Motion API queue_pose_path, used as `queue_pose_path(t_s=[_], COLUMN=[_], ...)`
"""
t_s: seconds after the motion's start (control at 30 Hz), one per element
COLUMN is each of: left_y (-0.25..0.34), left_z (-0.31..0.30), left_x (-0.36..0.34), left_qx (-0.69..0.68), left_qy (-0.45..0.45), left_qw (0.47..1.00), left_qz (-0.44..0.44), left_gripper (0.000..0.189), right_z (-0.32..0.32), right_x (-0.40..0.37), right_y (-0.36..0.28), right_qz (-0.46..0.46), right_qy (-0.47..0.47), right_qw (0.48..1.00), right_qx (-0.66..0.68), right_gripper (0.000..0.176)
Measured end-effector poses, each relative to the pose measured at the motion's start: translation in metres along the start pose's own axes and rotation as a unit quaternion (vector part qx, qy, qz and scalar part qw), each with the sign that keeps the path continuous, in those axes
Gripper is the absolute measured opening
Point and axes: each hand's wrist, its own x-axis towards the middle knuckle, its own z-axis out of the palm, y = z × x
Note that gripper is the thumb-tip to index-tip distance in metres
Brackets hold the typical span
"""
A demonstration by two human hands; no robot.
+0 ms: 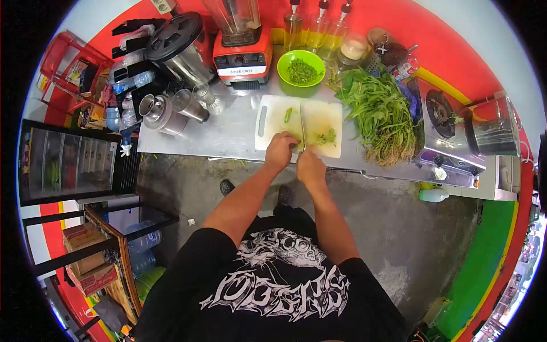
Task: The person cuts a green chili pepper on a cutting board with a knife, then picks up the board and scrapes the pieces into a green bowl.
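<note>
My right hand (311, 168) is closed around the handle of a knife, at the front edge of the white cutting board (261, 134). The knife's blade (302, 121) points away from me across the board. Just left of the blade, my left hand (280, 150) rests on the board with curled fingers, and a bit of green stem shows at the fingertips, mostly hidden. A short green piece (288, 114) lies farther up the board. Chopped greens (326, 137) are scattered right of the blade. Behind the board, a lime-green bowl (283, 72) holds more chopped greens (301, 72).
A large heap of leafy greens (379, 108) lies right of the board, beside a gas stove (441, 114) with a metal pot (494, 134). A red blender (242, 60), oil bottles (316, 28) and a glass jar (351, 50) line the back. Metal cups (190, 106) stand left.
</note>
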Motion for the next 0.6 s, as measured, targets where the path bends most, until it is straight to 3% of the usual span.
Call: queue_pose_path(t_s=[0.3, 0.47, 0.6], left_y=[0.001, 0.0, -0.005], left_z=[-0.002, -0.004, -0.002], left_x=[-0.001, 0.003, 0.001], left_qx=[-0.001, -0.009, -0.016], left_qy=[-0.014, -0.035, -0.02], left_qw=[1.0, 0.998, 0.998], left_qz=[-0.028, -0.055, -0.054], left_gripper=[0.025, 0.02, 0.018], right_z=[0.01, -0.001, 0.006], right_x=[-0.005, 0.011, -0.001], right_y=[-0.001, 0.008, 0.007], right_qz=[0.023, -0.044, -0.008], right_qy=[0.01, 0.01, 0.007], right_qw=[0.999, 0.999, 0.999], right_qx=[0.03, 0.015, 0.033], right_gripper=[0.039, 0.04, 0.04])
